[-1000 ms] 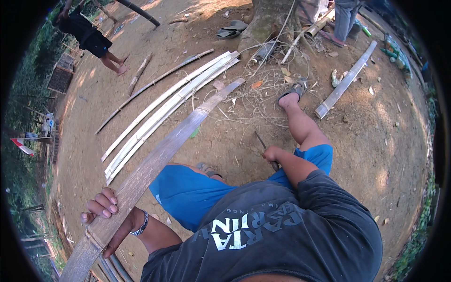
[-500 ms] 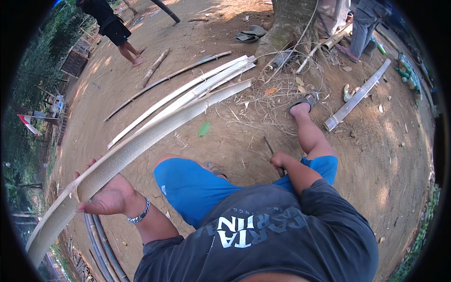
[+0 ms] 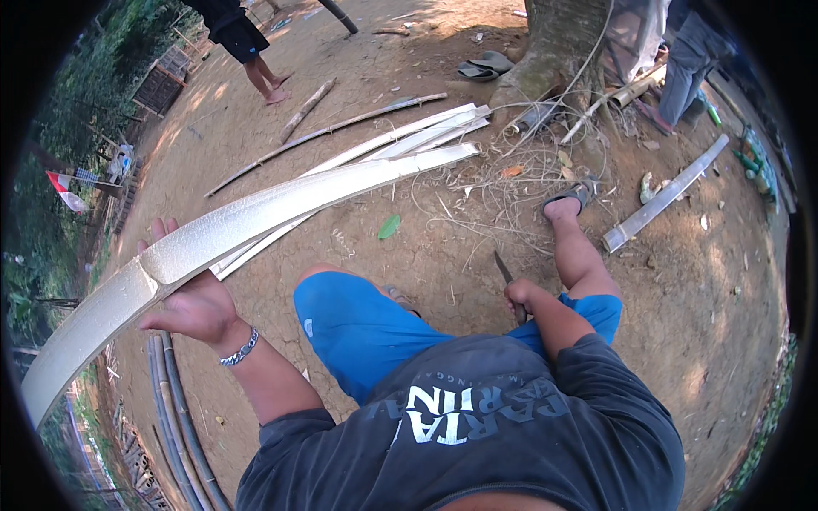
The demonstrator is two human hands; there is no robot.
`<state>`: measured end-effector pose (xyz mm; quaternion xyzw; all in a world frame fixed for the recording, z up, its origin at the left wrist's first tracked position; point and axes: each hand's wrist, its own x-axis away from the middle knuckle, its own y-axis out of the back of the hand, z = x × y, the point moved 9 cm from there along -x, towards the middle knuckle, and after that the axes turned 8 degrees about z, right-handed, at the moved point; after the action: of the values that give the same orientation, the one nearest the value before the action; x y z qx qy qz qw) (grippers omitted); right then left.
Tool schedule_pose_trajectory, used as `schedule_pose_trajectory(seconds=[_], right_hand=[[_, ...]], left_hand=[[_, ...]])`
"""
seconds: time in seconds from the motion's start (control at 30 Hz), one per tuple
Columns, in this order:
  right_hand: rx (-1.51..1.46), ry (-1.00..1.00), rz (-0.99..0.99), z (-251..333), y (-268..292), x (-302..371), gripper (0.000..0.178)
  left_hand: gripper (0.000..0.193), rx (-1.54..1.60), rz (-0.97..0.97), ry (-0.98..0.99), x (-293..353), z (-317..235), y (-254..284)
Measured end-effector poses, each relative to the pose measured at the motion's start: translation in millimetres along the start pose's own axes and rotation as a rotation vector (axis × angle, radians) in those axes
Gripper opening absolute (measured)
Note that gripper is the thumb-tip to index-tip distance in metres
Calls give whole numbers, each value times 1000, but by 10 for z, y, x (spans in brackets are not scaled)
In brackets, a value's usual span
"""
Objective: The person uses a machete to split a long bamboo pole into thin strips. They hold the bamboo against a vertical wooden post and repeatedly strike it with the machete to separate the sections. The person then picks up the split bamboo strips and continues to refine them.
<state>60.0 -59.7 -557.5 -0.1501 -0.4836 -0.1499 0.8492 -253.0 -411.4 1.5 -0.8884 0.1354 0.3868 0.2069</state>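
Observation:
A long split of bamboo (image 3: 256, 223) lies across the palm of my left hand (image 3: 200, 307), its pale inner face turned up and a node ridge above the hand. My left fingers are partly hidden behind the split, with some fingertips showing past its far edge. Its far end rests at or just above several pale bamboo strips (image 3: 396, 146) on the ground. My right hand (image 3: 527, 296) is closed round the handle of a knife (image 3: 503, 266) beside my right knee. The dark blade points forward, apart from the bamboo.
A tree trunk (image 3: 558, 51) stands ahead, with thin shavings (image 3: 494, 196) at its foot. Another bamboo split (image 3: 669, 194) lies to the right, and bamboo poles (image 3: 175, 409) at the lower left. Two people stand further off, one in dark shorts (image 3: 234, 41), one in grey trousers (image 3: 692, 68).
The bamboo split has rolled in my left hand, so its broad inner face now shows upward. My right hand keeps its grip on the knife. The whole view has shifted slightly.

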Motion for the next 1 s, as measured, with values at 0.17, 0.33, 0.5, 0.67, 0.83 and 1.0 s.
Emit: schedule_pose_trajectory(seconds=[0.17, 0.33, 0.5, 0.67, 0.83, 1.0], right_hand=[[-83, 56, -8, 115, -69, 13, 12], [-92, 174, 1, 258, -61, 92, 11], [165, 408, -330, 763, 1, 535, 24], [394, 758, -544, 1671, -303, 1646, 47], [34, 856, -389, 1978, -398, 1862, 40], [43, 768, -457, 1706, -443, 1595, 19]], left_hand=[[101, 161, -157, -183, -157, -310, 445], [63, 337, -203, -103, 62, -130, 721], [52, 461, -89, -124, 9, -102, 739], [47, 432, -95, -172, 17, -129, 478], [41, 517, 9, -121, 59, 177, -35], [41, 381, 13, -90, 197, 357, -161]])
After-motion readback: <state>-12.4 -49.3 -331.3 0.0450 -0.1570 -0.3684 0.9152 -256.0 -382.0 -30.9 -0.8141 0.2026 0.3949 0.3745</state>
